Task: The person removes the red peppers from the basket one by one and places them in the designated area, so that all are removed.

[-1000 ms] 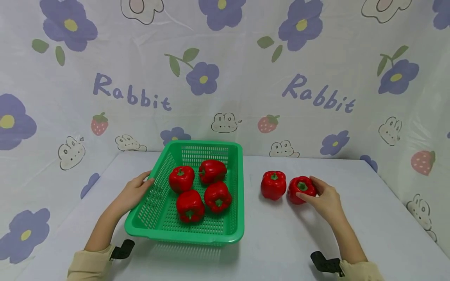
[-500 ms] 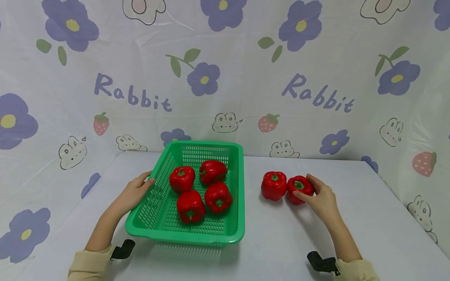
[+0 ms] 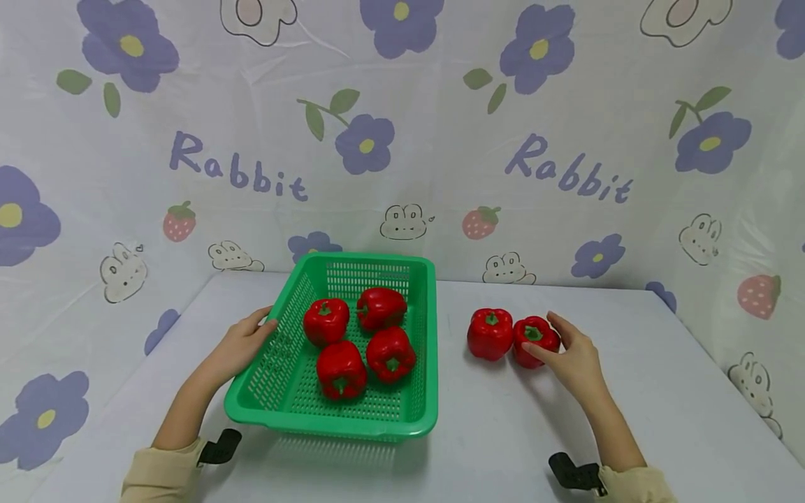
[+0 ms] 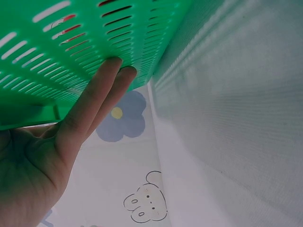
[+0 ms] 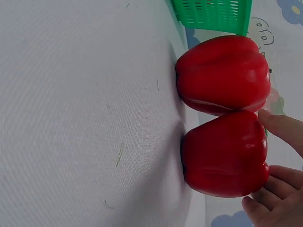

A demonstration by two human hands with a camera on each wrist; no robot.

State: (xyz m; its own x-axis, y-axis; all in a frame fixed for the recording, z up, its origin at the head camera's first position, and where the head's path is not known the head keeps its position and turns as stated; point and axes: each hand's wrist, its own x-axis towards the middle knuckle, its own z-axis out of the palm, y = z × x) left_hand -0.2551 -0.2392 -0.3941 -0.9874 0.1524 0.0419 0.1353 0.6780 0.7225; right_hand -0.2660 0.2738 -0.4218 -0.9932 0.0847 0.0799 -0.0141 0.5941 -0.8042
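A green perforated plastic basket (image 3: 333, 422) holds several red bell peppers (image 3: 340, 370). My left hand (image 3: 242, 344) grips its left rim, thumb over the edge; in the left wrist view two extended fingers (image 4: 97, 94) lie against the slotted outer side. On the table to the right, my right hand (image 3: 578, 363) holds a red bell pepper (image 3: 527, 337) between thumb and fingers, at its upper part as the right wrist view shows. That pepper (image 5: 225, 156) stands upright on the table, touching a second upright bell pepper (image 5: 222, 75) on its left.
The white table (image 3: 490, 433) reaches back to a patterned cloth (image 3: 440, 154) with flowers and rabbits. Black wrist mounts (image 3: 220, 447) sit at both cuffs. A gap of table separates the basket from the two loose peppers.
My right hand has moved slightly left with its bell pepper, closing the small gap to the neighbouring pepper. My left hand and the basket stay in place.
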